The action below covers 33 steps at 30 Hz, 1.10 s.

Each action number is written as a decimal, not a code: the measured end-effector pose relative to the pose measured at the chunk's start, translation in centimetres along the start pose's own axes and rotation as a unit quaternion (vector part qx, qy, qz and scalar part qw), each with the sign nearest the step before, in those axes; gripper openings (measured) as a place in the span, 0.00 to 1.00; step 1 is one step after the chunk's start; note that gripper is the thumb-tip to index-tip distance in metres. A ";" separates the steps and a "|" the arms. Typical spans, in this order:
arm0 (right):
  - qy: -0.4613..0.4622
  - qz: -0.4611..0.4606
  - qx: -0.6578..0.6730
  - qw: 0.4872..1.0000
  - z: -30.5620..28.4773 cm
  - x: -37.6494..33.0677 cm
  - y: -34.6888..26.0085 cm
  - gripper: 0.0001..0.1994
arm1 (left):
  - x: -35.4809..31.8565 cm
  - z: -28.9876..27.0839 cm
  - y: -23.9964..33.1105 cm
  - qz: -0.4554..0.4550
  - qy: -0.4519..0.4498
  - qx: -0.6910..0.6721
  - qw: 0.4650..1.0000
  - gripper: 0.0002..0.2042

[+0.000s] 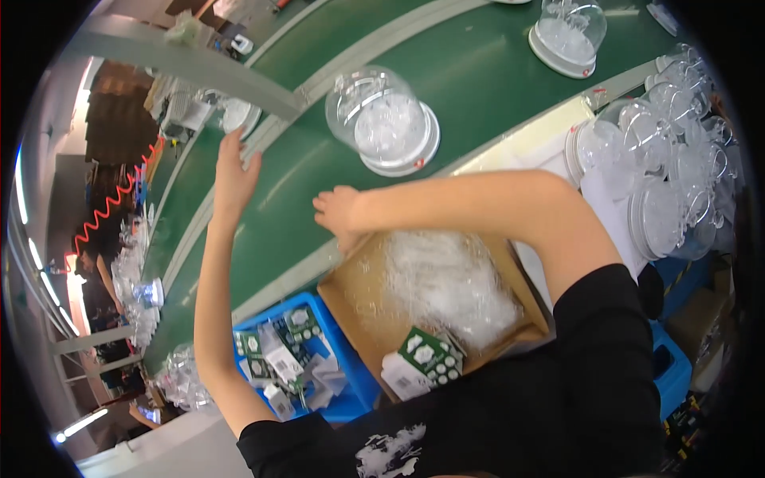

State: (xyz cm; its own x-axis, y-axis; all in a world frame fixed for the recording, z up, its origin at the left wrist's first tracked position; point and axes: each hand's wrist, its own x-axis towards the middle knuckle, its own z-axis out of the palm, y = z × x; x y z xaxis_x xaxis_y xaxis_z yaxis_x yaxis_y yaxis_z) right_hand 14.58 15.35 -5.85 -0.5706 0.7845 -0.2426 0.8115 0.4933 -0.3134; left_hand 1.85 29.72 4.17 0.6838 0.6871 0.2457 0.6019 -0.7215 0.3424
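1. The clear domed lamp point(385, 119) lies tilted on the green conveyor belt point(478, 72), well ahead of both hands
2. Left hand point(233, 177) reaches up the belt, fingers spread, holding nothing
3. Right hand point(339, 212) rests at the cardboard box point(362, 299) edge; whether it grips anything cannot be told
4. Blue bin point(351, 394) of small boxes sits beside it

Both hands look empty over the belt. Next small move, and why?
Probably bring the left hand back toward the clear domed unit on the green belt. It reaches far up the belt, open and holding nothing, while the right hand rests at the cardboard box edge, and that dome is the nearest one.
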 end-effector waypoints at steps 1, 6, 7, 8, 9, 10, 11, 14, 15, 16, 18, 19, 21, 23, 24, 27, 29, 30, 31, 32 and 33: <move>-0.001 -0.010 -0.008 1.000 -0.9 0.4 -1.0 0.42 | -4.0 -2.1 2.1 -0.001 -0.016 0.020 1.000 0.21; 0.003 0.010 0.001 1.000 -1.3 1.0 -1.7 0.37 | -17.7 -6.9 10.3 -0.102 -0.152 0.061 0.981 0.06; 0.016 0.022 0.008 1.000 -1.2 1.1 -2.0 0.36 | -19.9 -7.6 10.8 -0.136 -0.191 0.042 0.971 0.06; 0.002 0.038 0.007 0.999 -1.2 1.2 -2.6 0.35 | -22.0 -8.0 10.6 -0.162 -0.239 0.023 0.957 0.08; -0.011 0.056 0.005 0.998 -1.4 1.3 -3.1 0.34 | -23.6 -8.1 10.6 -0.169 -0.272 0.025 0.947 0.09; -0.040 0.071 0.022 0.996 -1.6 1.5 -3.3 0.29 | -24.9 -8.1 10.7 -0.171 -0.305 0.026 0.936 0.10; -0.037 0.062 0.014 0.997 -2.2 1.4 -4.4 0.29 | -26.6 -8.1 10.1 -0.172 -0.294 0.034 0.939 0.14; -0.077 0.075 0.065 0.992 -2.5 0.2 -6.4 0.21 | -29.7 -7.1 9.2 -0.181 -0.261 0.127 0.940 0.24; 0.020 0.045 0.025 0.999 -1.5 -0.6 -6.8 0.18 | -30.2 -6.6 9.0 -0.187 -0.235 0.132 0.945 0.26; 0.113 0.013 -0.017 0.993 -1.1 -1.8 -7.3 0.15 | -30.5 -6.1 9.1 -0.195 -0.209 0.135 0.949 0.27; 0.125 -0.022 -0.049 0.991 -1.1 -3.8 -7.4 0.14 | -30.8 -5.3 8.9 -0.198 -0.188 0.132 0.953 0.29; 0.139 -0.056 -0.074 0.986 -1.1 -4.8 -7.4 0.13 | -30.7 -5.0 8.6 -0.198 -0.167 0.133 0.957 0.30; 0.148 -0.070 -0.069 0.984 -1.0 -6.7 -7.5 0.14 | -30.8 -4.7 8.4 -0.192 -0.134 0.141 0.962 0.27; 0.157 -0.082 -0.065 0.982 -0.8 -8.3 -7.1 0.14 | -30.5 -4.6 8.2 -0.191 -0.152 0.143 0.959 0.23; 0.155 -0.084 -0.055 0.983 -0.7 -9.0 -7.0 0.14 | -30.4 -4.5 7.8 -0.198 -0.172 0.149 0.953 0.19; 0.168 -0.094 -0.039 0.980 -0.8 -10.6 -6.8 0.13 | -31.1 -4.6 6.0 -0.169 -0.082 0.108 0.976 0.07; 0.178 -0.096 -0.031 0.979 -0.7 -11.5 -6.2 0.13 | -30.4 -5.3 7.5 -0.179 -0.069 0.114 0.975 0.09; 0.186 -0.096 -0.020 0.978 -0.7 -11.9 -6.0 0.12 | -30.3 -5.4 8.1 -0.187 -0.066 0.129 0.972 0.09; 0.194 -0.105 -0.010 0.975 -0.8 -11.9 -6.2 0.12 | -30.8 -5.6 8.4 -0.196 -0.072 0.147 0.967 0.14; 0.190 -0.112 -0.013 0.975 -0.9 -11.9 -6.3 0.12 | -31.5 -5.2 7.9 -0.168 -0.070 0.188 0.965 0.18; 0.203 -0.118 -0.003 0.972 -1.0 -11.9 -6.4 0.12 | -32.2 -4.5 7.3 -0.141 -0.070 0.227 0.961 0.22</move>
State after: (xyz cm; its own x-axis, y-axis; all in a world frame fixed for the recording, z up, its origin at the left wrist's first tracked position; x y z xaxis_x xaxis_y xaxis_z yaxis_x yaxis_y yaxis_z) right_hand 16.29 3.19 -0.05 -0.6450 0.7324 0.2181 0.6658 0.6787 -0.3099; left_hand -17.63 2.74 2.83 0.4968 0.8653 0.0665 0.8676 -0.4933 -0.0621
